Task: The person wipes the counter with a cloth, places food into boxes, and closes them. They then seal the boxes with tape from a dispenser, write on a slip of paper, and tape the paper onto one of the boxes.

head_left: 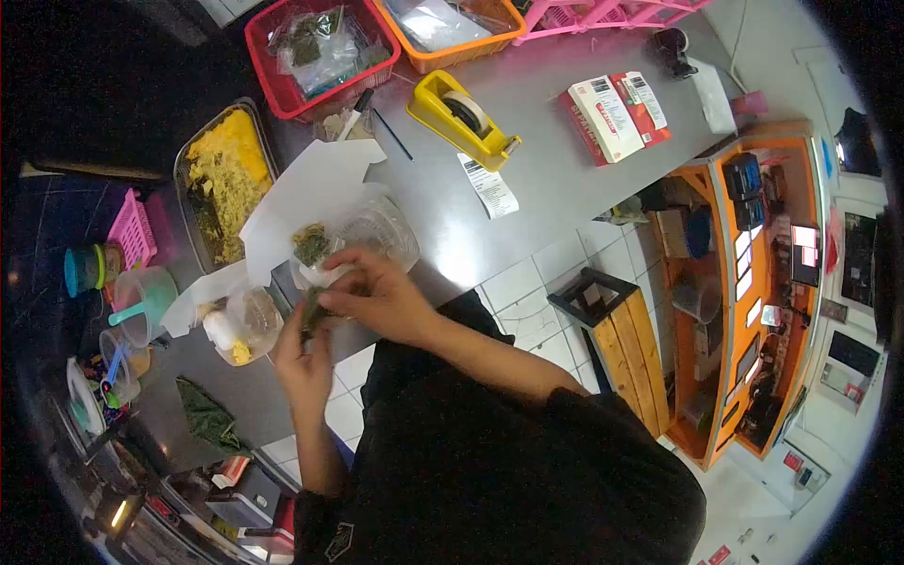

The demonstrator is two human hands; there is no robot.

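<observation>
My left hand (303,363) and my right hand (381,299) meet at the table's near edge. Pinched between my left fingers is a small dark green item (312,315), which my right fingertips also touch. Just beyond them lies an open white box (292,202) holding food with green topping (311,247) and a clear plastic container (381,231). Left of my hands, a smaller open box (193,297) contains a clear cup (256,314), a white item and yellow food (241,353). A metal tray of yellow food (231,179) sits behind.
A red basket (384,71) and an orange basket (424,58) hold plastic packets. A yellow tape dispenser (438,104) touches a receipt (490,193). Red-and-white boxes (612,118) stand rightward. A green cloth (209,414) and cups (146,306) are at left.
</observation>
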